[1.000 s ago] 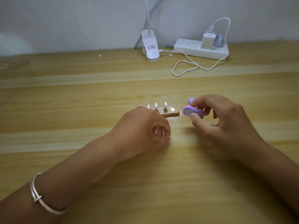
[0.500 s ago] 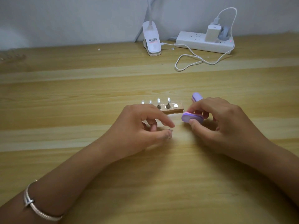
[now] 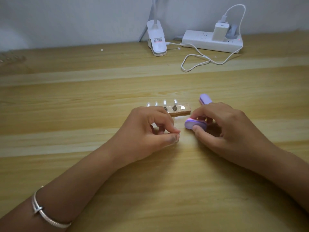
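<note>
My left hand (image 3: 150,131) rests on the wooden table (image 3: 83,101), thumb and forefinger pinched on a small clear nail tip (image 3: 177,139) that is barely visible. My right hand (image 3: 230,131) grips a purple buffer block (image 3: 192,124) with a pink layer between thumb and fingers, its end pointing at the left hand's fingertips a short gap away. Just behind both hands lies a small stand (image 3: 181,112) with metal pegs and a row of clear nail tips (image 3: 164,103). My left hand hides the stand's left part.
A second purple buffer block (image 3: 204,98) lies behind my right hand. At the back stand a white clip lamp base (image 3: 157,41) and a white power strip (image 3: 209,42) with a charger plugged in; its white cable (image 3: 197,61) loops onto the table. A silver bracelet (image 3: 43,215) is on my left wrist.
My left forefinger stretched out and then curled back to meet the thumb. My right hand lowered the buffer block slightly toward the table.
</note>
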Action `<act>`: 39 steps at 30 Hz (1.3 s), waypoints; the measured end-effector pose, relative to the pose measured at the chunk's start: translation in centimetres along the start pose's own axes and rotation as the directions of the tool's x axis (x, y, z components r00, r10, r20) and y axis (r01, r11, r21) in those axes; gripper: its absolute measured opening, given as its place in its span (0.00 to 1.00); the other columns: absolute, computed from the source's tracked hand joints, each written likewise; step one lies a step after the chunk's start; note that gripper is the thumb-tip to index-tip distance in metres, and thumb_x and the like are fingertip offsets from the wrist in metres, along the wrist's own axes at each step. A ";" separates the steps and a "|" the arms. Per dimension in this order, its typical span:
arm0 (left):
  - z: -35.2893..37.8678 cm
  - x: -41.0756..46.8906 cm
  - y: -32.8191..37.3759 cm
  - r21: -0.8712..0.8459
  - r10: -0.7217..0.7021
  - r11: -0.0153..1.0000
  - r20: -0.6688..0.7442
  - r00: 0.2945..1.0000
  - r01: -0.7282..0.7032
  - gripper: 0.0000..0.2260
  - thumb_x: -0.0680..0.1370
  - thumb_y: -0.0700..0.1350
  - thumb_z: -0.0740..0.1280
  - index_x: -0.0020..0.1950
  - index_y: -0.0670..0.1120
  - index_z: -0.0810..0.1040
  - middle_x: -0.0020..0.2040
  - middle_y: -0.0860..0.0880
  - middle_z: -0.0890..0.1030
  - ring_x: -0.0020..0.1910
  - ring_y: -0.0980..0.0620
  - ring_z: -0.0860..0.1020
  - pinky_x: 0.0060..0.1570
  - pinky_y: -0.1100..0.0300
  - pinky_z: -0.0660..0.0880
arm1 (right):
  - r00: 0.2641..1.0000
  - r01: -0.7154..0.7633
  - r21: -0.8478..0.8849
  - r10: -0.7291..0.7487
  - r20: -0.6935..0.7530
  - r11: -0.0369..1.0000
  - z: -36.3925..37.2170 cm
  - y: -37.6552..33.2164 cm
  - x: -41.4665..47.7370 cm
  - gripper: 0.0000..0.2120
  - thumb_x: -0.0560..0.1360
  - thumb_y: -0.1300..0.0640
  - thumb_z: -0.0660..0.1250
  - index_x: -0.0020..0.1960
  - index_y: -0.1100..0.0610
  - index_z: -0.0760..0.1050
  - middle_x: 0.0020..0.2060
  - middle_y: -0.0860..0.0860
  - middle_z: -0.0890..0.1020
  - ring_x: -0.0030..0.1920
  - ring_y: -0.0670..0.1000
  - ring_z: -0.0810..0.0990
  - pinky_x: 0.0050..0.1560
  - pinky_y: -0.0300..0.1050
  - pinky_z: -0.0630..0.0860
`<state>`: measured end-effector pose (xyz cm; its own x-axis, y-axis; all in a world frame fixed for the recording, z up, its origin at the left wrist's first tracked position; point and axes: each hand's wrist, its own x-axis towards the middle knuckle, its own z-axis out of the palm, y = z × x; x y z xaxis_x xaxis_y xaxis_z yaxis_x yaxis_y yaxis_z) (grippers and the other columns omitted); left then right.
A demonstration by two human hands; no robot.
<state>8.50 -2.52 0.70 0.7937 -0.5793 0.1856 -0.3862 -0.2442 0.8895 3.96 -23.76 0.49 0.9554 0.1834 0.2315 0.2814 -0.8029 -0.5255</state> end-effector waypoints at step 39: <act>-0.1 -0.5 0.0 0.202 0.083 0.976 0.003 0.997 -0.082 0.03 0.70 0.35 0.77 0.40 0.41 0.85 0.37 0.47 0.80 0.34 0.51 0.78 0.29 0.63 0.72 | 0.991 0.082 0.078 -0.073 -0.114 0.994 1.7 -2.2 -0.2 0.07 0.70 0.65 0.78 0.38 0.56 0.83 0.32 0.48 0.81 0.36 0.42 0.72 0.62 0.52 0.71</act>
<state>8.15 -2.18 0.69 0.7576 -0.5999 0.2573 -0.5369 -0.3484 0.7684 3.31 -21.11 0.20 0.9160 0.1756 0.3606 0.3649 -0.7382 -0.5674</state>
